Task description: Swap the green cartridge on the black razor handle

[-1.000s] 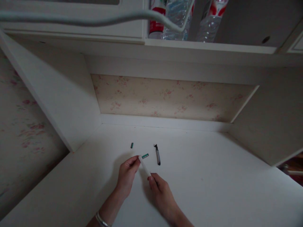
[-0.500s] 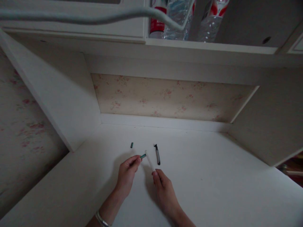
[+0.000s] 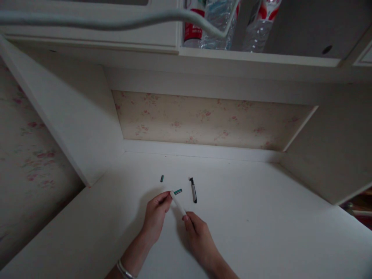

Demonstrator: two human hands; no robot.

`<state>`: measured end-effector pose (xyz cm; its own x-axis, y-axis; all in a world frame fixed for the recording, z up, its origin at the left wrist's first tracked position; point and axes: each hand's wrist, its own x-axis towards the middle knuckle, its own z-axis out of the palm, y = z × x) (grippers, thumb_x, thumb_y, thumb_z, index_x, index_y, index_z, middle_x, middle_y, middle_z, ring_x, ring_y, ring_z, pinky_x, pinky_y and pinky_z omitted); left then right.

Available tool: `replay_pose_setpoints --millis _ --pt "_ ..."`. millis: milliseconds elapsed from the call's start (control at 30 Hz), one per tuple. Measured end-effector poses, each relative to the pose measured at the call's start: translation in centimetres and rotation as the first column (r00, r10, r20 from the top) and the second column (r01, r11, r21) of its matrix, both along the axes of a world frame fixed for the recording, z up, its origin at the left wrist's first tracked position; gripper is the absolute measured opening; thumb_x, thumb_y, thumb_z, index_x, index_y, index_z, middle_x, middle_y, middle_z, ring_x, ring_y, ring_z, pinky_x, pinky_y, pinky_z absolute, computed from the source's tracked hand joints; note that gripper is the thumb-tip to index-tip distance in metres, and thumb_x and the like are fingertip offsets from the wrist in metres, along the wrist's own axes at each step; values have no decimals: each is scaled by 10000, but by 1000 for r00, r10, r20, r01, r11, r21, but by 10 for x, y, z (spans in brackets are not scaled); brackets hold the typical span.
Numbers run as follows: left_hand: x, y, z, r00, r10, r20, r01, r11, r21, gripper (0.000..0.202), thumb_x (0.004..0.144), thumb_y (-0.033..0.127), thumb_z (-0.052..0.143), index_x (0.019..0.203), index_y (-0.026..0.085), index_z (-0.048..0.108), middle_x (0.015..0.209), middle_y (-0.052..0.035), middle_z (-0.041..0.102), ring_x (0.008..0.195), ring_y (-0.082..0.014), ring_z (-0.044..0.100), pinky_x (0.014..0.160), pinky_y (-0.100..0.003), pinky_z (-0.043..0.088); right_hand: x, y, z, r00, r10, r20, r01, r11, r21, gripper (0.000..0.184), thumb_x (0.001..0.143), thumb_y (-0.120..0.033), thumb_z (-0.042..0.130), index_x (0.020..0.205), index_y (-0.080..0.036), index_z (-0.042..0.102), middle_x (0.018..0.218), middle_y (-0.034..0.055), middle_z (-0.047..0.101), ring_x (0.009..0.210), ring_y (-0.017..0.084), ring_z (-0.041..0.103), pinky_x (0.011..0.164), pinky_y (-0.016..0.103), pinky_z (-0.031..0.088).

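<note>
My left hand (image 3: 157, 211) pinches one end of a green and dark razor blade cartridge (image 3: 178, 191). Its other end sticks out to the right past the fingertips. In my right hand (image 3: 199, 234) is a slim white stick (image 3: 178, 203), gripped near its lower end and slanting up to the left. The stick's tip lies across the cartridge, close to my left fingertips. Whether the tip has bristles is too small to tell. A grey and black razor handle (image 3: 193, 191) rests on the desk just right of the cartridge. A second small green cartridge (image 3: 162, 178) lies farther back, to the left.
The white desk (image 3: 261, 217) has side panels and a low back ledge (image 3: 203, 150). Above hangs a shelf with plastic bottles (image 3: 216, 29) and a red can-like container (image 3: 193, 33). A pale bent tube (image 3: 101, 21) crosses the top of the view.
My right hand has shifted left, and the white stick's tip has slid along the cartridge from its far end toward my left fingertips. My left hand stays nearly still.
</note>
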<state>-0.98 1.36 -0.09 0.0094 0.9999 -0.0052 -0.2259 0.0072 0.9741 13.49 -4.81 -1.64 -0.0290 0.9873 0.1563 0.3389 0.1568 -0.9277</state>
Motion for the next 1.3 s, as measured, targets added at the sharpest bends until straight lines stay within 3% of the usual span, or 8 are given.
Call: replay_pose_setpoints --millis 133,300,433,567,700,867,967,1300 --pt "0 1 0 999 17 32 -15 999 -47 360 707 420 689 921 130 685 636 21 508 541 -74 308 496 -213 240 0 2 0 996 -94 -6 94 995 -24 369 942 -450 337 778 -184 533 668 -8 503 624 142 447 578 226 333" --pt "-1 1 -1 1000 8 27 -7 1000 -16 327 699 418 691 839 123 699 573 36 461 528 -76 305 488 -216 232 0 2 1 1000 3 -4 -3 1000 -21 360 941 -442 347 793 -182 548 676 -6 511 640 144 452 591 227 336" --pt "0 0 1 999 37 27 -35 998 -58 378 678 437 702 907 137 695 635 17 526 533 -77 318 492 -216 244 1 2 0 995 -101 -8 100 994 -37 378 939 -460 332 772 -183 528 649 -14 479 615 143 433 574 231 327" --pt "0 -1 4 1000 14 8 -14 1000 -26 340 690 437 692 836 131 699 570 40 446 526 -78 292 482 -219 224 1 1 1 1000 -10 -8 10 999 -44 364 933 -453 356 800 -180 556 668 -11 497 640 144 447 591 225 336" --pt "0 -1 5 999 30 -22 -31 999 -30 368 692 458 685 879 141 697 581 40 446 531 -81 297 480 -218 220 1 0 1 996 -83 -24 81 995 -60 372 934 -460 344 778 -179 532 655 -17 472 623 139 433 570 223 332" --pt "1 -2 8 998 21 -54 -23 999 -29 386 682 482 686 843 132 702 547 50 412 519 -83 287 467 -217 212 1 1 -3 999 -31 -17 30 999 -43 363 931 -457 365 778 -178 539 659 -15 487 627 139 439 572 223 336" --pt "1 -3 11 998 32 -47 -34 999 -42 399 675 476 698 872 130 704 567 40 450 526 -84 307 469 -214 225 1 1 -4 993 -116 -27 115 992 -51 376 931 -465 356 760 -179 532 639 -18 478 598 135 422 549 224 326" --pt "1 -2 10 999 36 -39 -37 999 -31 403 689 458 693 907 118 701 574 33 458 524 -78 297 465 -210 222 1 1 0 998 -53 -17 52 998 -46 390 927 -492 350 775 -184 536 642 -18 476 621 145 444 571 225 339"
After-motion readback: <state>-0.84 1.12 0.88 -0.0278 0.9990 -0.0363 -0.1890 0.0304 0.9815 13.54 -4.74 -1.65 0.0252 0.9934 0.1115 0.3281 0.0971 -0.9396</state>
